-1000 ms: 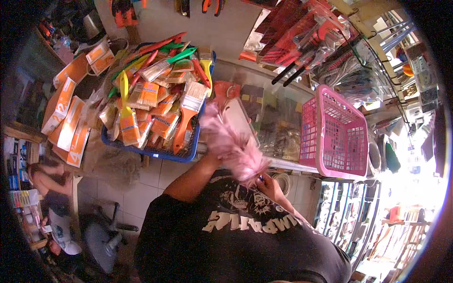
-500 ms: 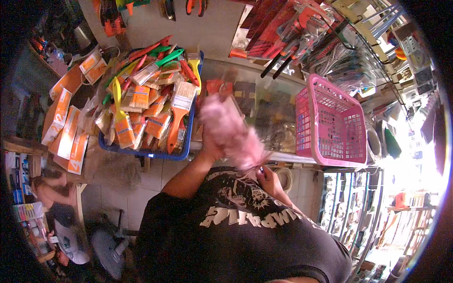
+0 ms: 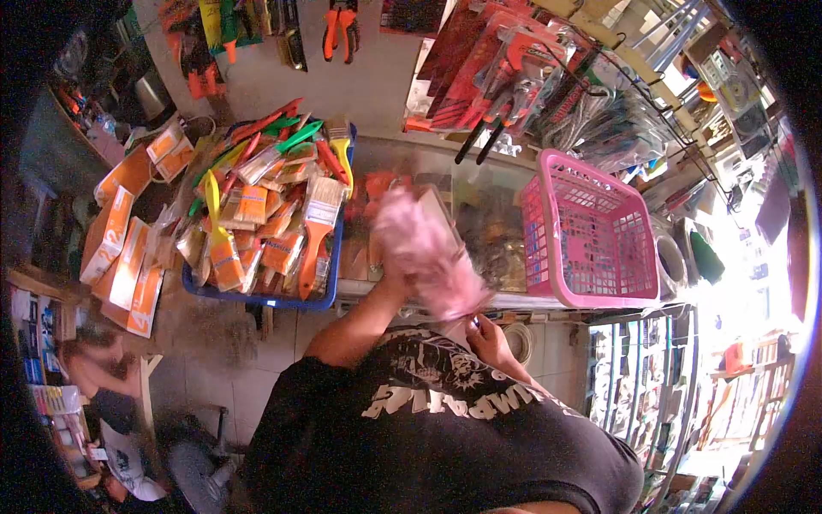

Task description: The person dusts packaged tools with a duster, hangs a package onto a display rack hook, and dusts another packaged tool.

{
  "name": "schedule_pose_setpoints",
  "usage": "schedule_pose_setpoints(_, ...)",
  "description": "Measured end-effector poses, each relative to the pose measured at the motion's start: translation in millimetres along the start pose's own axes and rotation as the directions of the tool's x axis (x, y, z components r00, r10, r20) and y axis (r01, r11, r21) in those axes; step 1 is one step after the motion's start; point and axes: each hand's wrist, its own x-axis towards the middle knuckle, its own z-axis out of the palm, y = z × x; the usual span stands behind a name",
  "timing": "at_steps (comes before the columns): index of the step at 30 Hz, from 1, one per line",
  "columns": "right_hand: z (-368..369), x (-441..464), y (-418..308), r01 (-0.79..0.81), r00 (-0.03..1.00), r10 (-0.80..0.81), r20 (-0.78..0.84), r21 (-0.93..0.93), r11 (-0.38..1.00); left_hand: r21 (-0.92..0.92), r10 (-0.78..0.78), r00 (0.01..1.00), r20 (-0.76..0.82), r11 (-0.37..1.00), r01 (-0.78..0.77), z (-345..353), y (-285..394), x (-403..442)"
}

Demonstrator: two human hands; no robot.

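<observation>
While my right hand (image 3: 491, 341) curls around the handle end of a pink duster (image 3: 432, 250), close to the black shirt (image 3: 445, 454), the fluffy head slants up and to the left, over the front edge of the bench (image 3: 505, 301). On my feed the fluff is blurred. My left hand (image 3: 396, 278) is at the duster's left side, largely covered by it; a pale flat item (image 3: 438, 218) shows just past the fluff, and I cannot tell from here whether those fingers hold it or how wide they stand.

To the left of the duster I see a blue basket (image 3: 295, 303) heaped with paintbrushes, among them one with an orange handle (image 3: 317, 240) lying near the basket's right side. Orange-and-white boxes (image 3: 137, 265) stand further left. Well to the duster's right, a pink basket (image 3: 555, 231) is tilted so that its open side faces me. Beyond the bench, pliers (image 3: 340, 34) hang at the wall, and another person (image 3: 107, 377) shows at lower left.
</observation>
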Motion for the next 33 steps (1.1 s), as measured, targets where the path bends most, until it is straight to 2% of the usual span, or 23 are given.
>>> schedule_pose_setpoints(1, -1.8, 0.9, 1.7, -0.158, 0.987, 0.155, 0.03, 0.128, 0.979, -0.087, 0.014, 0.998, 0.068, 0.996, -0.008, 13.0, 4.3, 5.6)
schedule_pose_setpoints(3, 3.3, 2.7, 15.1, -0.026, 0.999, 0.026, -0.028, 0.021, 0.999, -0.029, 0.136, 0.983, -0.125, 0.99, -0.14, 81.9, 5.4, 1.9)
schedule_pose_setpoints(4, 6.6, 2.4, 19.4, 0.035, 0.998, -0.036, -0.053, -0.031, 0.999, -0.011, 0.08, 0.995, -0.052, 0.997, -0.081, 46.8, 2.9, 1.4)
schedule_pose_setpoints(5, -0.9, -4.0, -4.5, 0.065, 0.998, -0.065, 0.006, -0.198, 0.978, 0.011, 0.019, 1.0, 0.016, 1.0, -0.019, -16.2, -1.5, -1.3)
schedule_pose_setpoints(6, 0.0, -3.8, -4.6, 0.031, 1.0, -0.031, -0.001, -0.094, 0.995, 0.034, -0.046, 0.996, 0.081, 0.998, 0.044, -16.2, -1.5, 0.1)
schedule_pose_setpoints(8, -0.7, -3.6, -2.9, -0.03, 0.999, 0.031, -0.005, 0.116, 0.993, 0.334, 0.074, 0.995, -0.07, 0.941, -0.047, -14.2, -4.5, -8.8)
schedule_pose_setpoints(9, -1.9, -2.3, -1.4, -0.211, 0.977, 0.212, -0.001, 0.079, 0.974, 0.336, 0.096, 0.991, -0.094, 0.94, -0.059, 2.8, -3.3, -10.2)
schedule_pose_setpoints(12, -9.4, -9.4, -28.7, -0.05, 0.997, 0.06, 0.054, -0.181, 0.982, 0.149, 0.061, 0.998, -0.023, 0.987, -0.056, 21.1, -0.7, -8.9)
schedule_pose_setpoints(13, -5.7, -7.7, -31.6, 0.103, 0.994, -0.1, 0.049, -0.071, 0.992, 0.088, 0.042, 0.999, 0.012, 0.995, -0.043, 29.1, -1.1, -6.3)
schedule_pose_setpoints(14, -13.1, -13.4, -37.2, -0.071, 0.995, 0.076, 0.058, -0.073, 0.995, 0.03, 0.052, 0.998, 0.044, 0.998, -0.054, 38.3, -0.5, -4.9)
schedule_pose_setpoints(16, -4.5, -2.1, -11.9, -0.294, 0.956, 0.295, 0.004, 0.065, 0.953, -0.065, 0.102, 0.988, 0.114, 0.993, -0.095, 68.6, -0.1, 4.0)
schedule_pose_setpoints(17, -3.7, -3.8, -8.5, -0.252, 0.967, 0.253, -0.034, 0.017, 0.968, -0.089, 0.113, 0.983, 0.145, 0.991, -0.101, 74.6, -0.1, 6.7)
schedule_pose_setpoints(18, -3.6, -6.4, -11.3, -0.148, 0.989, 0.148, -0.001, -0.036, 0.988, -0.101, 0.124, 0.978, 0.17, 0.989, -0.108, 76.4, -1.3, 8.9)
schedule_pose_setpoints(20, -2.0, -9.5, -13.4, 0.074, 0.995, -0.065, 0.075, -0.127, 0.989, 0.024, -0.132, 0.982, 0.136, 0.991, 0.13, -7.9, 1.8, -15.8)
schedule_pose_setpoints(21, -0.6, -9.4, -9.0, 0.138, 0.99, -0.134, 0.042, -0.13, 0.982, -0.015, -0.091, 0.992, 0.089, 0.996, 0.093, 4.4, 2.4, -14.0)
schedule_pose_setpoints(24, -0.6, -6.7, -11.1, -0.146, 0.987, 0.151, -0.048, 0.096, 0.985, -0.122, 0.026, 0.998, -0.064, 0.992, -0.033, 69.7, -1.6, -2.2)
schedule_pose_setpoints(25, -0.9, -5.9, -13.4, -0.211, 0.977, 0.211, -0.018, 0.013, 0.977, -0.152, 0.061, 0.991, -0.122, 0.985, -0.079, 77.5, -2.5, -2.2)
schedule_pose_setpoints(27, -3.1, -10.9, -24.9, -0.061, 0.996, 0.064, 0.055, -0.064, 0.996, 0.112, 0.025, 1.0, -0.001, 0.993, -0.025, 6.3, -4.7, -17.8)
schedule_pose_setpoints(28, -2.3, -12.5, -28.6, 0.017, 0.996, -0.009, 0.091, -0.095, 0.995, 0.122, 0.013, 1.0, 0.014, 0.992, -0.014, -4.8, -4.0, -21.2)
schedule_pose_setpoints(29, -1.5, -11.3, -19.7, -0.098, 0.988, 0.107, 0.116, -0.078, 0.992, 0.131, 0.001, 1.0, 0.028, 0.991, -0.004, -15.3, -3.2, -24.4)
schedule_pose_setpoints(32, 3.0, -6.6, -29.7, -0.228, 0.973, 0.231, 0.002, 0.174, 0.958, -0.213, 0.026, 0.997, -0.075, 0.976, -0.042, 27.2, -1.3, -15.9)
schedule_pose_setpoints(33, 5.0, -5.7, -32.8, -0.118, 0.99, 0.12, -0.077, 0.02, 0.993, -0.003, 0.005, 0.993, -0.115, 1.0, -0.005, 62.6, 1.2, -8.2)
